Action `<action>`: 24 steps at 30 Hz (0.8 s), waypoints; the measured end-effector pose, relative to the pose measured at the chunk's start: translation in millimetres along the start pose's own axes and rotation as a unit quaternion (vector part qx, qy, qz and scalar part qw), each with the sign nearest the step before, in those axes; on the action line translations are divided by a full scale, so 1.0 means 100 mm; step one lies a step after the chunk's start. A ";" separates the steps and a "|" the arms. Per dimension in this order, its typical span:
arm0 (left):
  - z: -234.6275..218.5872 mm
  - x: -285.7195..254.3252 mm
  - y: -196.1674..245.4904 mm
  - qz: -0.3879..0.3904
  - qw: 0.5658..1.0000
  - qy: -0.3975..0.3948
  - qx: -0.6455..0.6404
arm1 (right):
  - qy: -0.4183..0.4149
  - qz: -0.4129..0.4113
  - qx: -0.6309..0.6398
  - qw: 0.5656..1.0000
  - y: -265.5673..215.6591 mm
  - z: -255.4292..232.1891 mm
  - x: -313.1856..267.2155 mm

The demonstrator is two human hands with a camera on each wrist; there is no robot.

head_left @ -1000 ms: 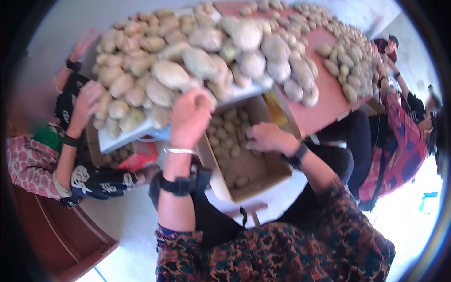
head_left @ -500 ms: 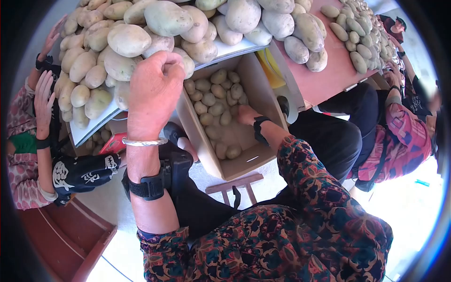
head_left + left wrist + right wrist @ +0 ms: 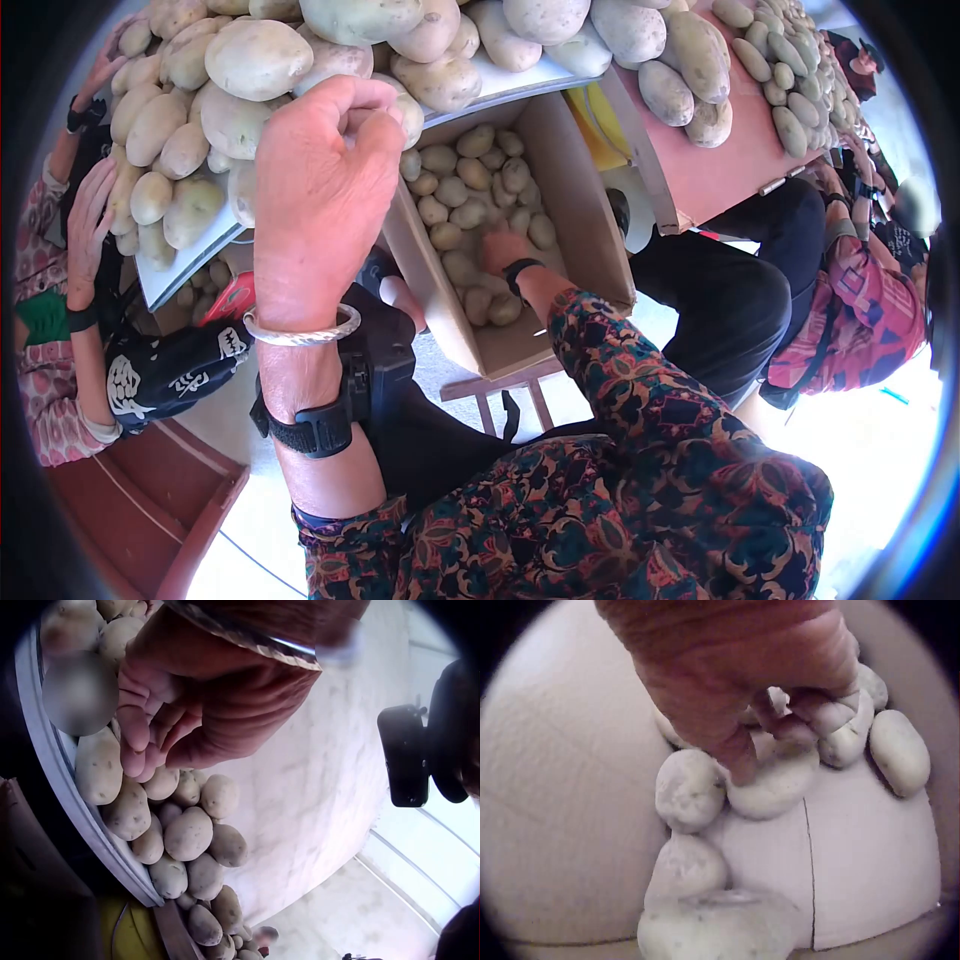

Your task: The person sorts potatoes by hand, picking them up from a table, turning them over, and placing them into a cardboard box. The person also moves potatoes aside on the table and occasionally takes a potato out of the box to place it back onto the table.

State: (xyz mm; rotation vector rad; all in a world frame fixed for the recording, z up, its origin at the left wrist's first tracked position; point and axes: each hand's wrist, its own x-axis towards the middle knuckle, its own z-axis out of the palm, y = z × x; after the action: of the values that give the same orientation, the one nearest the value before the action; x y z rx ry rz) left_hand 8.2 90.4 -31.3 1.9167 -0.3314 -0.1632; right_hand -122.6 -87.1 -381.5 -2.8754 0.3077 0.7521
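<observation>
In the head view, my left hand [image 3: 322, 195] hovers at the front edge of a big potato pile [image 3: 235, 118], its fingers loosely curled. The left wrist view shows nothing between its fingers, which overlap the potatoes near the table edge. My right hand [image 3: 503, 252] reaches down into a cardboard box [image 3: 590, 230] partly filled with smaller potatoes [image 3: 470, 175]. In the right wrist view its thumb and fingers grip a pale oval potato [image 3: 774, 787] at the box floor. Other potatoes [image 3: 690, 791] lie around it.
Another potato pile [image 3: 790, 80] lies on the reddish tabletop [image 3: 725, 190]. A yellow item [image 3: 597, 125] stands behind the box. At left, another person's hand [image 3: 92, 220] is beside the large pile; a person in a pink patterned top [image 3: 865, 315] sits at right. A wooden stool [image 3: 500, 385] stands below the box.
My head view has tilted down closer to the box. My right hand has moved left and deeper among the potatoes in it. The left hand stays near the pile edge.
</observation>
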 end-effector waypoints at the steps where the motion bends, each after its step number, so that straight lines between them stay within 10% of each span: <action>1: 0.01 0.00 0.00 0.001 1.000 0.000 -0.002 | -0.013 -0.001 -0.045 0.999 0.00 0.00 -0.03; 13: 0.09 0.01 0.02 0.035 0.999 0.012 0.029 | -0.177 -0.054 0.026 0.982 0.15 -0.20 -0.28; 16: 0.07 0.01 0.05 0.033 0.998 0.014 0.045 | -0.097 0.109 0.129 0.981 0.24 -0.42 -0.15; 19: 0.08 0.00 0.05 0.027 0.999 0.026 -0.002 | 0.003 0.118 0.146 0.982 0.31 -0.51 -0.06; 24: 0.10 0.01 0.10 0.008 1.000 0.024 -0.003 | -0.080 0.065 0.123 0.987 0.19 -0.39 0.14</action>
State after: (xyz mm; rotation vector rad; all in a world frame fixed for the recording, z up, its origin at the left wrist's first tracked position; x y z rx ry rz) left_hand 5.3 77.5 -25.5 1.9087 -0.3136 -0.1070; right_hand -97.5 -115.7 -356.7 -2.5649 0.5305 0.8926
